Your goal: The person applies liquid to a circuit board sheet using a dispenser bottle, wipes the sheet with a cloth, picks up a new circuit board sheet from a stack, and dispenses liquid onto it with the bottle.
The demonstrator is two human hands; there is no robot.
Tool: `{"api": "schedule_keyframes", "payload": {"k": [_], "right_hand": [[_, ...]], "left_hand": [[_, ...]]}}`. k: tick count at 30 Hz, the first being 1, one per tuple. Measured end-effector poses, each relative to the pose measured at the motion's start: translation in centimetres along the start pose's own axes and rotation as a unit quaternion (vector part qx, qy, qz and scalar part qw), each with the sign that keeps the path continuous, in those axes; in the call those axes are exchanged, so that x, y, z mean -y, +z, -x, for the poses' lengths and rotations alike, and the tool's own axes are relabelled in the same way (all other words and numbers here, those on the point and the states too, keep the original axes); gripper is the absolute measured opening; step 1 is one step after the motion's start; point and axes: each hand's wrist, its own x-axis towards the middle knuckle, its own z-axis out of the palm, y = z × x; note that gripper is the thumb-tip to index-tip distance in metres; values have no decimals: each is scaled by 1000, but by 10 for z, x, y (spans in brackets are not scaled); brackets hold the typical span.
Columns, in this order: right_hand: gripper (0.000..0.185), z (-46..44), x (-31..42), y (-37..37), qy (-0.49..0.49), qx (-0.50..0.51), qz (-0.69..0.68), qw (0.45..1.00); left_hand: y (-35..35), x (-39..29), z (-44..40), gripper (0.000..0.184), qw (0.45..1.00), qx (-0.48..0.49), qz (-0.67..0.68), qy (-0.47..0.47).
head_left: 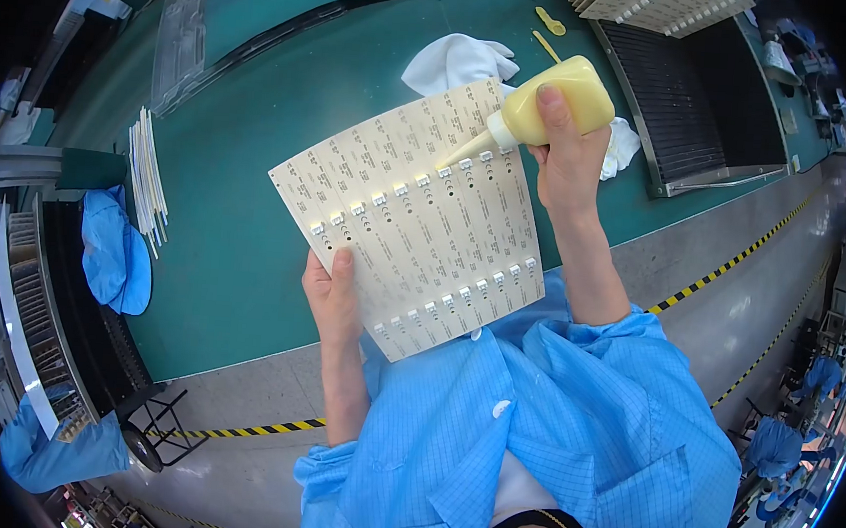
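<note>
My left hand [333, 297] grips the lower left edge of a cream circuit board panel [444, 241], thumb on its face. The panel is tilted towards me and carries rows of printed marks and two rows of small white parts. In my right hand [569, 161] is a pale yellow squeeze bottle [567, 99] with a white collar and a long tapered nozzle. It points down to the left. The nozzle tip is at the upper row of small parts; whether it touches one I cannot tell.
A white cloth [457, 62] and a yellow spoon [550, 21] lie on the green bench [220, 220]. A black slotted rack [689, 106] stands at the right, with more panels [657, 8] behind it. Thin strips [147, 181] and a blue cap [115, 252] are at the left.
</note>
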Motion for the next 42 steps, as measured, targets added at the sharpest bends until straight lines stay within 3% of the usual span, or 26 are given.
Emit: {"api": "schedule_keyframes", "payload": {"k": [25,31,42], "right_hand": [[29,-10,14,-6,-4,26,92,995],[27,-9,7,-13,50,-3,-80,996],[27,-12,5,-22,-9,2,21,1000]], "left_hand": [[1,0,0,43,1000,4,2,3],[2,-1,0,44,1000,4,-2,6],[2,-1,0,43,1000,3,-8,11]]}}
